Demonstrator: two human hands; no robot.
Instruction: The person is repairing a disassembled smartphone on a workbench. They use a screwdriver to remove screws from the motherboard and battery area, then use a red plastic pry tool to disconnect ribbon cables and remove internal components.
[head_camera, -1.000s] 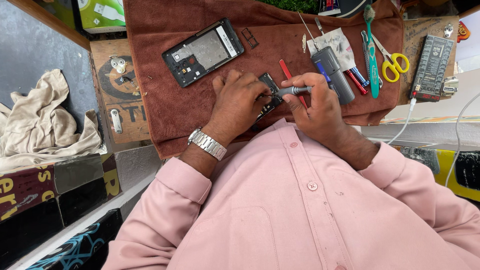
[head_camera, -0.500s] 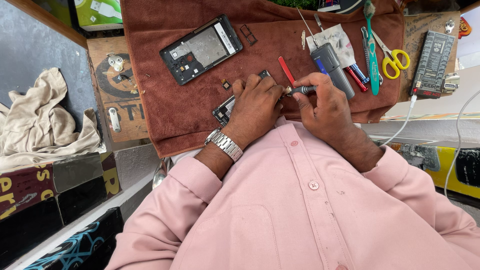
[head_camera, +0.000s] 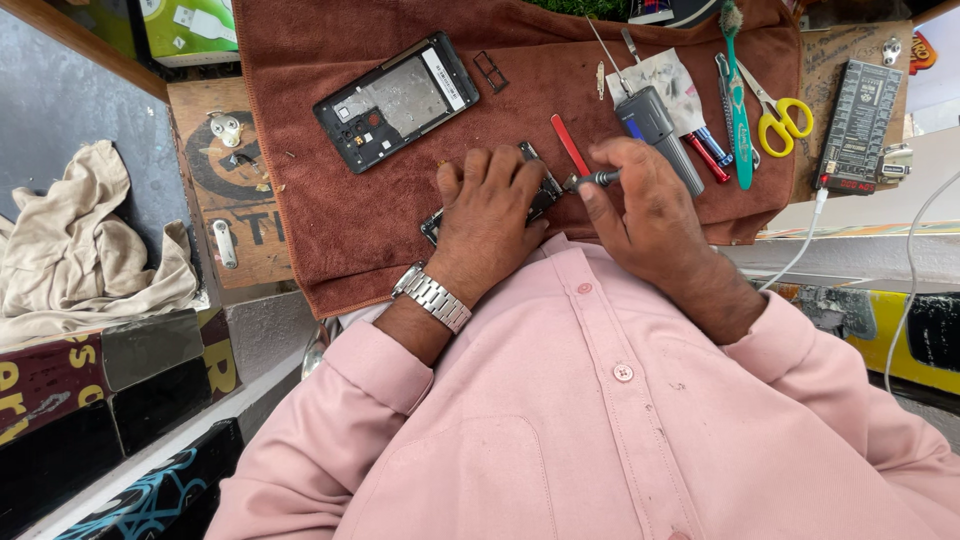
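My left hand lies flat over a small dark phone part on the brown towel, pressing it down; most of the part is hidden under the fingers. My right hand grips a small grey screwdriver, whose tip points left at the part's edge beside my left fingers. A red stick tool lies on the towel just above both hands. An opened black phone frame rests further up and to the left.
On the towel's right lie a grey-blue tool, a green toothbrush, yellow-handled scissors and a white paper scrap. A black board with a white cable sits at the right edge. A beige cloth lies left, by a wooden block.
My left hand has shifted a little and now covers more of the phone part. The view has moved slightly; the right hand still holds the screwdriver at the same spot.
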